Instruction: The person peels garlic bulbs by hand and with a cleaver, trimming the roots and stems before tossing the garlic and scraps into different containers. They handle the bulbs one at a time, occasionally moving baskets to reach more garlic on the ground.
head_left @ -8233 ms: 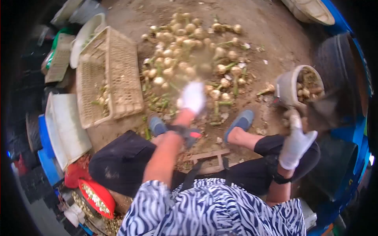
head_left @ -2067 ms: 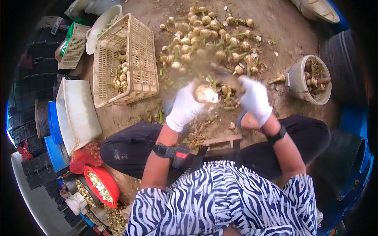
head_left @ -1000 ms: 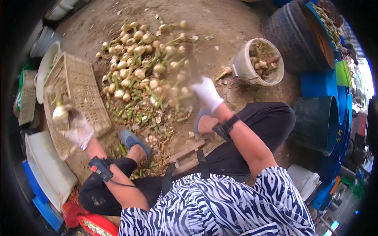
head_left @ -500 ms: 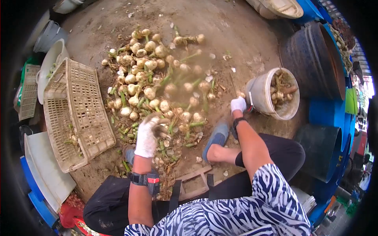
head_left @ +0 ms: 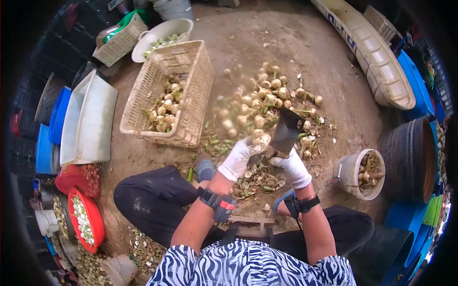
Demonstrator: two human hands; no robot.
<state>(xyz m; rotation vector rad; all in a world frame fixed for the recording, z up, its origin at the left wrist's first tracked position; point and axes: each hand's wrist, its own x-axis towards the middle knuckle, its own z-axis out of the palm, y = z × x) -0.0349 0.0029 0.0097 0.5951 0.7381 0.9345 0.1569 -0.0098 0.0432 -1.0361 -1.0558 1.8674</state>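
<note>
A: Moved, head view: left hand (head_left: 236, 161) and right hand (head_left: 292, 168), since drawn together. Fingers?
B: Left: round one bulb (head_left: 261, 139). Right: round dark-bladed tool (head_left: 286, 128), just beside left fingers.
A: Hazard?
B: Possibly cut fingers, should the bulb roll.

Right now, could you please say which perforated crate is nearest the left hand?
The large beige crate holding garlic bulbs; other crates stand farther from the left hand.

No lettering can be read. Dark blue marks run along the side of the long pale tub (head_left: 372, 57) at upper right; they may be characters, but too small and slanted here to make out with confidence.
</note>
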